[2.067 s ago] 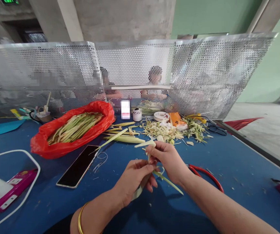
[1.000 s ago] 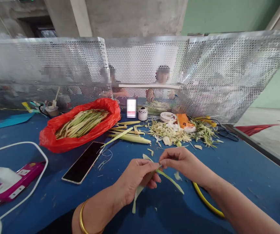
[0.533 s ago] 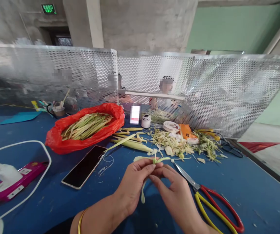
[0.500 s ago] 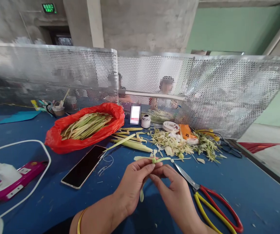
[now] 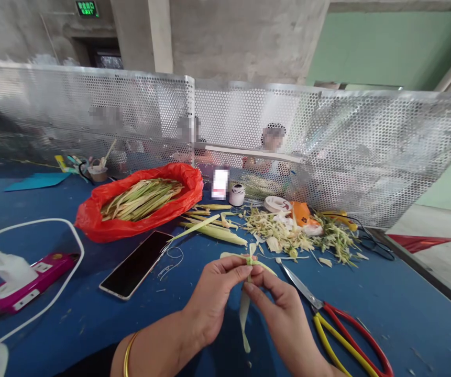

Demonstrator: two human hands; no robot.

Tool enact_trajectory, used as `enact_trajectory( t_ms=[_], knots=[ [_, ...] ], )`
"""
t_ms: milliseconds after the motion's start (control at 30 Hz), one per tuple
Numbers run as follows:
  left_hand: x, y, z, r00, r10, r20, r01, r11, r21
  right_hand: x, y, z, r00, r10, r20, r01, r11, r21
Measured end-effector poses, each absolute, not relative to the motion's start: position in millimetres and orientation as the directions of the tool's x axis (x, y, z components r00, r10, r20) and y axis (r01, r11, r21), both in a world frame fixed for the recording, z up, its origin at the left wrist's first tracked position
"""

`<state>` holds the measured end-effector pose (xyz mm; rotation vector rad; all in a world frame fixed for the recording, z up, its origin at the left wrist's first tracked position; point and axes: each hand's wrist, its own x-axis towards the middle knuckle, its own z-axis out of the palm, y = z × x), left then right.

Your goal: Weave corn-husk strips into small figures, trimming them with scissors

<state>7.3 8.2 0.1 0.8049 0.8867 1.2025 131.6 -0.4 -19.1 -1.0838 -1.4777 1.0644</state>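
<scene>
Between thumb and fingers, my left hand (image 5: 209, 293) pinches a small green knot (image 5: 249, 260) of folded leaf strips. Pale strip ends stick out of it upward and to both sides. My right hand (image 5: 282, 314) presses close on the right, thumb and fingertips closed on a strip just under the knot. From there a long leaf strip (image 5: 243, 319) dangles toward me, its tip free above the table. Scissors (image 5: 317, 303) with one red and one yellow handle lie beside my right hand, blades pointing away. Loose leaf strips (image 5: 217, 233) lie just beyond my hands.
A red plastic bag (image 5: 91, 214) holds many leaf strips. A dark phone (image 5: 136, 267) and a pink power strip (image 5: 29, 283) with a white cable lie left. Leaf scraps (image 5: 276, 230), a tape roll (image 5: 277, 204) and a white jar (image 5: 237, 195) stand before a perforated metal screen (image 5: 249, 115); people sit behind it.
The leaf strip below my hands now hangs longer and straighter. The strip end on the right has swung downward. My right hand has shifted slightly, and the view has moved a little.
</scene>
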Motion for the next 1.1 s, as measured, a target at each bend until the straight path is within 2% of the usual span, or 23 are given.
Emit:
enact_trajectory(
  t_ms=[233,733,800,867,967,1033,1100],
  knots=[
    [6.2,9.6,0.0,0.121,0.984,-0.132,-0.433,0.172,0.885,136.2,0.6,-20.6,-0.2,0.943,0.265,0.179,0.301,-0.937],
    [5.6,12.6,-2.8,0.072,0.986,-0.151,-0.426,0.167,0.889,131.4,-1.9,-23.9,-0.213,0.915,0.342,0.274,0.392,-0.878],
    [4.4,14.0,-1.9,0.083,0.985,-0.151,-0.426,0.172,0.888,136.1,-2.4,-20.7,-0.232,0.901,0.367,0.344,0.429,-0.835],
    [2.3,15.6,0.2,0.1,0.984,-0.145,-0.451,0.175,0.875,144.6,-0.6,-15.6,-0.239,0.864,0.444,0.443,0.504,-0.742],
    [-1.3,16.2,3.9,0.191,0.97,-0.151,-0.478,0.226,0.849,158.6,7.0,-7.5,-0.147,0.808,0.571,0.552,0.546,-0.63],
    [-3.1,15.0,5.2,0.255,0.953,-0.162,-0.461,0.267,0.846,163.5,13.1,-3.4,-0.098,0.847,0.523,0.54,0.487,-0.687],
    [-3.7,13.4,5.3,0.27,0.948,-0.168,-0.431,0.275,0.859,163.4,16.9,-0.9,-0.144,0.919,0.366,0.454,0.39,-0.801]
  ],
)
